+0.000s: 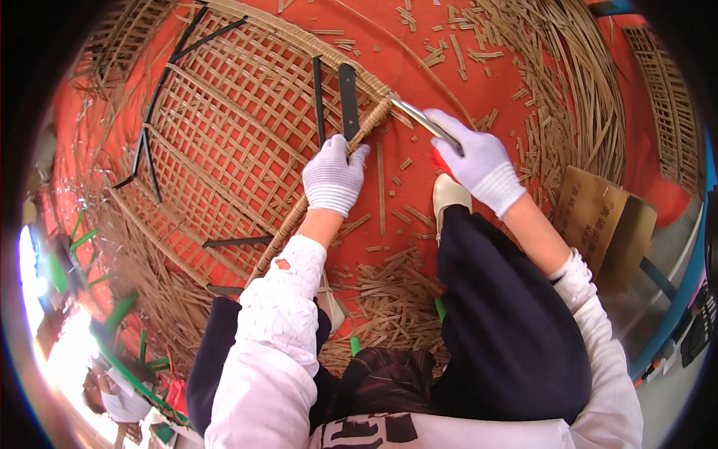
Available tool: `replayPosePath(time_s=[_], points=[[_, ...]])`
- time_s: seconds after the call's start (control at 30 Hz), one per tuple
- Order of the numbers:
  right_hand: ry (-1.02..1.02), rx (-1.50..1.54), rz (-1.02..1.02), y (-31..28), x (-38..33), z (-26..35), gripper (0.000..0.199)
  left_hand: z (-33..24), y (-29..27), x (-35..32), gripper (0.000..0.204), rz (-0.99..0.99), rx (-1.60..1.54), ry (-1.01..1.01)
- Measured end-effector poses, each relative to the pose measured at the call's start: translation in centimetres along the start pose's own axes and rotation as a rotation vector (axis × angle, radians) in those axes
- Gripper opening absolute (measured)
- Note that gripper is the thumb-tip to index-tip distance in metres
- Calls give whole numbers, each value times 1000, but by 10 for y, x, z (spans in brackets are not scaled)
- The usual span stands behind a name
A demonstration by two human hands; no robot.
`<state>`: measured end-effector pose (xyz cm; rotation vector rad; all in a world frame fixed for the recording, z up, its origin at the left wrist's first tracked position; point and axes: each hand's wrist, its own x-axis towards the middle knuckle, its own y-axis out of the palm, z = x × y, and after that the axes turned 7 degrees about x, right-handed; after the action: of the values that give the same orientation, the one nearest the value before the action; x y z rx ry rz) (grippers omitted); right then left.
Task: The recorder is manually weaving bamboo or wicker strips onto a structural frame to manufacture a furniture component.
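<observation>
A large brown woven wicker panel (232,112) with a braided rim and dark flat bars lies tilted at the left and middle. My left hand (334,177), in a white knit glove, is closed round its right-hand rim. In my gloved right hand (479,161) is a slim silver metal hand tool (426,123), perhaps pliers. Its far end touches the panel's upper right corner. Fingers and palm hide the tool's near end, and red shows at the palm. Just beside the left hand stands a wide black bar (348,101) on the panel.
Cut strip pieces (393,295) litter the red floor covering (400,176). A bundle of long strips (572,67) lies at the upper right, above an open cardboard box (594,221). Another woven panel (666,105) is at the far right. A blurred person (123,400) appears lower left.
</observation>
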<state>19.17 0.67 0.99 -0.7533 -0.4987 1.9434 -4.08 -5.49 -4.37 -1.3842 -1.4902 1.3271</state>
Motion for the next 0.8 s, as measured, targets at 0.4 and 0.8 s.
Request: replayPosePath(time_s=[0.4, 0.8], points=[[-126, 42, 218, 2, -6, -71, 19, 18, 8, -41, 43, 18, -135, 62], [-337, -560, 179, 23, 34, -60, 29, -35, 20, -4, 83, 190, -302, -445]])
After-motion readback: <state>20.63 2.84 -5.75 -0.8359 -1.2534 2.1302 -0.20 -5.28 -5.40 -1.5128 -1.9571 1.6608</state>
